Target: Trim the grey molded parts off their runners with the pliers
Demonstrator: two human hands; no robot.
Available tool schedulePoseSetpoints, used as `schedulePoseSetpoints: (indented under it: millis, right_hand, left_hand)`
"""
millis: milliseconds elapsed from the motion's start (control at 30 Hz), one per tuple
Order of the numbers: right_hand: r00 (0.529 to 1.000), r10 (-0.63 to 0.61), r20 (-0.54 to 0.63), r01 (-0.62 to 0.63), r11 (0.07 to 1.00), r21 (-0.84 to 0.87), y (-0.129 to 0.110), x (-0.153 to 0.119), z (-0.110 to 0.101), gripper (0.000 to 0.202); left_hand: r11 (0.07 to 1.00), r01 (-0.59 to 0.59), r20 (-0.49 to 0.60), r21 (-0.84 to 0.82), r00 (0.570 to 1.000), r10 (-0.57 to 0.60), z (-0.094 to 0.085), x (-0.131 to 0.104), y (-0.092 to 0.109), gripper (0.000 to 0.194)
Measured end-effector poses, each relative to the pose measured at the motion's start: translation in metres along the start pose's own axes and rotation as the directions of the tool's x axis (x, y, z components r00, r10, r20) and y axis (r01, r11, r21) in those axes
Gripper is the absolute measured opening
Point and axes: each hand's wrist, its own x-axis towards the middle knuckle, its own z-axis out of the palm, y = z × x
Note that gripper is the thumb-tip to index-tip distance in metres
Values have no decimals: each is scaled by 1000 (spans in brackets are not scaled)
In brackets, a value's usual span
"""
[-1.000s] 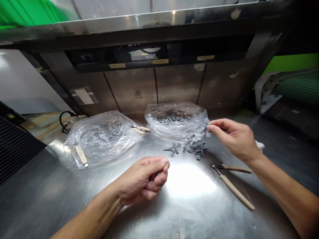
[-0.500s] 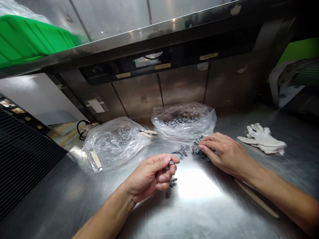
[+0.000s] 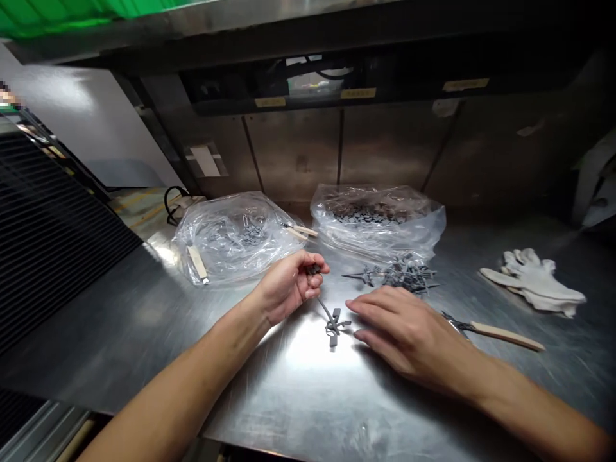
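My left hand (image 3: 291, 289) is curled closed around some small dark grey pieces (image 3: 314, 270), partly hidden by the fingers. Just below it, a grey plastic sprue (image 3: 333, 327) with flat tabs lies on the metal table. My right hand (image 3: 404, 330) hovers to the right of this sprue, thumb and fingers apart, with nothing visible between them. Beyond the right hand is a tangled pile of similar grey sprues (image 3: 407, 274). A pair of nippers (image 3: 503, 335) with beige handles lies beside my right wrist.
Behind stand two clear plastic bags: the left bag (image 3: 224, 256) and the right bag (image 3: 385, 240), both with small grey pieces. Beige-handled nippers (image 3: 303, 231) rest at the left bag's edge. White gloves (image 3: 534, 282) lie far right. A metal shelf (image 3: 231, 22) overhangs the table (image 3: 298, 410).
My right hand has left the sprue pile and come toward me and is now apart from it. A single sprue now shows plainly below my left hand. The camera view has tilted down.
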Motion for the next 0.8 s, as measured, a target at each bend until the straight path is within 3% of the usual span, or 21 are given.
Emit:
schedulePoseSetpoints:
  millis: [200, 333, 533, 667, 800]
  right_hand:
    - [998, 6, 65, -2, 998, -61, -5, 7, 17, 19]
    - [988, 115, -101, -105, 990, 99, 1, 6, 15, 11]
    - [882, 326, -340, -268, 941, 208, 8, 6, 14, 7]
    - [818, 401, -412, -318, 913, 257, 5, 7, 14, 4]
    - [813, 391, -431, -267, 909, 319, 4, -4, 12, 6]
  left_hand:
    - [999, 31, 24, 15, 999, -31, 10, -9, -2, 13]
    - [1000, 22, 13, 15, 1000, -22, 13, -15, 1, 13]
    - [989, 91, 55, 119, 994, -98, 18, -23, -5, 12]
    - [968, 150, 165, 200, 969, -184, 23, -26, -19, 18]
    - [962, 120, 173, 245, 971, -165, 28, -23, -38, 20]
